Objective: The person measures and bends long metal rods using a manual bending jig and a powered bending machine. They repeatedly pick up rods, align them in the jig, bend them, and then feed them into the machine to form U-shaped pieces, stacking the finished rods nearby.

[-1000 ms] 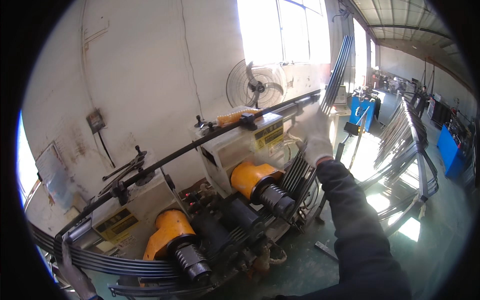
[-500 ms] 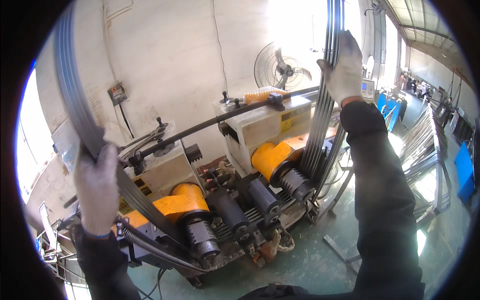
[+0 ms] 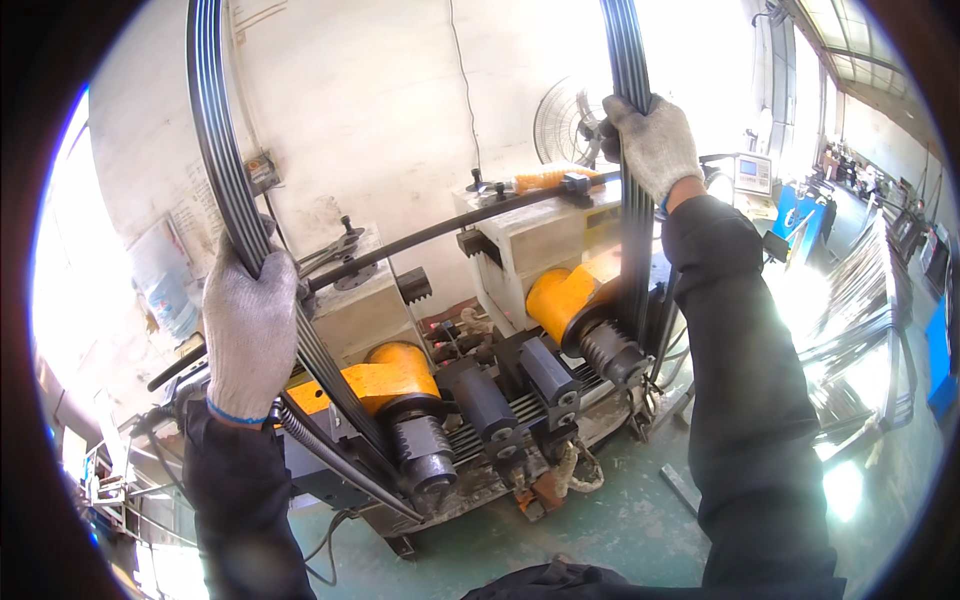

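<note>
At the left, we hold our left hand, in a whitish knitted glove with a blue cuff edge [image 3: 248,335], wrapped around a bundle of long, dark, shiny parallel metal bars [image 3: 222,130], which leans outward to the left at its top and comes down beside a black ribbed metal cylinder [image 3: 423,450] at the end of a rounded yellow metal housing [image 3: 400,365]. Next, we see two dark angular metal blocks [image 3: 483,400] standing side by side mid-machine, with more bars showing low between the cylinders. Further right, a second yellow housing [image 3: 558,300] carries another ribbed cylinder [image 3: 605,348], and the right bundle of similar dark bars [image 3: 625,55] rises almost upright just beside it. Our right hand, in a matching glove [image 3: 655,150], grasps that bundle above the machine. We cannot tell whether the two bundles join below.
</note>
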`<state>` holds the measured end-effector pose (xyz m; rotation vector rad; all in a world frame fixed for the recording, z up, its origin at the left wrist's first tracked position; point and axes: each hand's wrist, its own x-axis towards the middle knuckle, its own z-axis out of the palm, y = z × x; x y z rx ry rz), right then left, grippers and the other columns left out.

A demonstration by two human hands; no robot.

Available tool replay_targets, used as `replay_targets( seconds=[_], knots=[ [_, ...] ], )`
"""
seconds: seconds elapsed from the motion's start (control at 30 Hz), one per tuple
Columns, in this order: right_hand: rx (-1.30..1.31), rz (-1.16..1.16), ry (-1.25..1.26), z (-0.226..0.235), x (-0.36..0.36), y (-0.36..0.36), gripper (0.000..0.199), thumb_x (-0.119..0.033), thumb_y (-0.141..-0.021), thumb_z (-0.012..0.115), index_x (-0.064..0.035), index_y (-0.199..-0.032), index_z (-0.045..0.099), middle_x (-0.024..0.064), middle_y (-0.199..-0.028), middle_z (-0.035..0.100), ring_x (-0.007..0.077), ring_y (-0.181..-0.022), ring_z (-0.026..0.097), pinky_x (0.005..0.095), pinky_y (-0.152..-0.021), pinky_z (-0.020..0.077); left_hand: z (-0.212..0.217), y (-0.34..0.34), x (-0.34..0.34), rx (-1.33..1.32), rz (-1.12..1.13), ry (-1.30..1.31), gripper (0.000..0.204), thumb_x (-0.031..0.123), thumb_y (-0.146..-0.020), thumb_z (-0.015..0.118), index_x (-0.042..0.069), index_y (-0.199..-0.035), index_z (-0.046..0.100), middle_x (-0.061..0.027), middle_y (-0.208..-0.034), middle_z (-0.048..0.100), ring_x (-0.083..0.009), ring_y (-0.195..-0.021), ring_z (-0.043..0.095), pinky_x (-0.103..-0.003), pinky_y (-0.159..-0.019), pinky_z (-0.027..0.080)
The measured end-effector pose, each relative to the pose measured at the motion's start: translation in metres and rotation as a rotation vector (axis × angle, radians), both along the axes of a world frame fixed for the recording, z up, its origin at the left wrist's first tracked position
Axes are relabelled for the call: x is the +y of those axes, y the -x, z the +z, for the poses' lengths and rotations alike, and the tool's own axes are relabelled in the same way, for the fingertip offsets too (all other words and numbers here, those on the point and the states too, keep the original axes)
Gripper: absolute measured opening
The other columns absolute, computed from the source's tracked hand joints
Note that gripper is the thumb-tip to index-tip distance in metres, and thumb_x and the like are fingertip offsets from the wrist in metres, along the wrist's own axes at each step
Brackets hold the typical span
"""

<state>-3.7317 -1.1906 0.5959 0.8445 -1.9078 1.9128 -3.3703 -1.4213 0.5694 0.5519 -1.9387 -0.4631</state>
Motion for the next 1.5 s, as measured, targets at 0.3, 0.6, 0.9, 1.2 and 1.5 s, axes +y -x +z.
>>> replay_targets(
  seconds=[0.3,0.6,0.9,1.2,1.5],
  knots=[
    [0.023,0.045,0.041,-0.008,-0.007,0.003,0.035,-0.027,-0.117,0.072,0.0083,-0.113,0.075,0.0088,-0.089,0.078,0.0150,-0.073,0.075,0.0329,-0.068,0.0613,-0.003,-0.002,-0.008,0.005,0.021,0.062,0.033,0.014,-0.113,0.064,-0.006,-0.139,0.068,-0.0076,-0.093,0.071,-0.0150,-0.080,0.069,-0.035,-0.074,0.058],
    [0.032,-0.012,-0.008,-0.002,0.002,-0.004,0.033,-0.025,-0.118,0.072,0.0078,-0.118,0.077,0.0083,-0.094,0.079,0.0142,-0.076,0.075,0.0312,-0.071,0.0625,0.013,0.002,-0.010,0.024,-0.028,0.028,0.027,0.018,-0.109,0.071,-0.007,-0.122,0.073,-0.0077,-0.090,0.071,-0.0159,-0.076,0.069,-0.036,-0.069,0.058],
    [0.027,0.044,-0.014,-0.002,0.005,0.007,0.036,-0.028,-0.117,0.072,0.0074,-0.122,0.076,0.0100,-0.097,0.080,0.0148,-0.080,0.077,0.0304,-0.075,0.0644,0.059,0.020,-0.004,0.091,0.017,-0.059,0.038,0.027,-0.114,0.073,-0.003,-0.137,0.071,-0.0105,-0.104,0.081,-0.0169,-0.085,0.080,-0.030,-0.077,0.066],
    [0.092,0.085,-0.066,-0.001,0.007,0.030,0.042,-0.031,-0.111,0.079,0.0074,-0.129,0.075,0.0137,-0.107,0.081,0.0177,-0.087,0.081,0.0312,-0.078,0.0679,0.058,0.018,0.010,0.125,0.047,-0.041,0.034,0.014,-0.108,0.067,-0.008,-0.134,0.069,-0.0120,-0.096,0.076,-0.0167,-0.080,0.077,-0.033,-0.075,0.065],
    [0.085,0.077,-0.059,0.016,0.002,0.037,0.039,-0.035,-0.115,0.075,0.0041,-0.120,0.076,0.0095,-0.098,0.083,0.0159,-0.082,0.080,0.0329,-0.076,0.0680,0.049,-0.020,0.001,0.074,0.028,-0.164,0.040,0.019,-0.109,0.074,-0.006,-0.140,0.067,-0.0140,-0.105,0.079,-0.0211,-0.089,0.080,-0.034,-0.078,0.068]
  ],
)
